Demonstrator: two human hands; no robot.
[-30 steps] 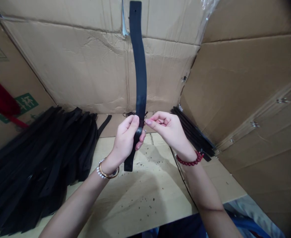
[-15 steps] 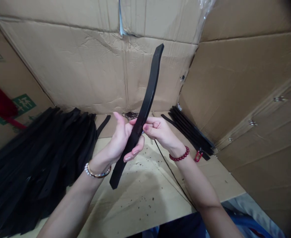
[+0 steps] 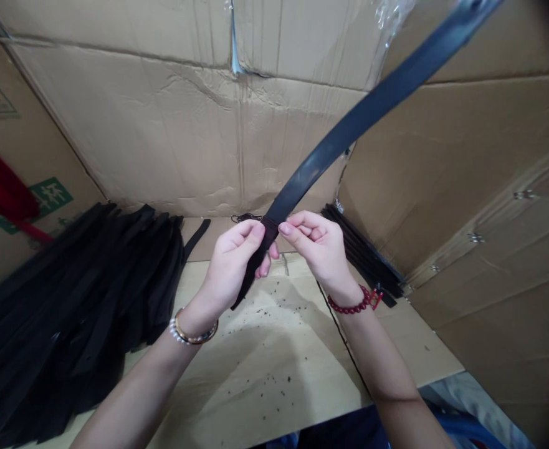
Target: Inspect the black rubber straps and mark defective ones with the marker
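Observation:
A long black strap slants through the middle of the head view, its far end reaching the top right edge. My left hand is closed around its lower part, thumb on top and fingers underneath. Where a darker band crosses the strap, my right hand pinches at its right edge with thumb and forefinger. Whether a thread or other small item sits in that pinch is too small to see. The strap's lower tip shows below my left hand.
A big heap of black straps covers the left side. A neater stack of straps lies at the right, with a red clip-like item near it. Cardboard walls enclose the table. A black cord runs across it.
The strap has swung toward the upper right and its far end is closer to the camera. My left hand has gone from half open to gripping it, thumb down.

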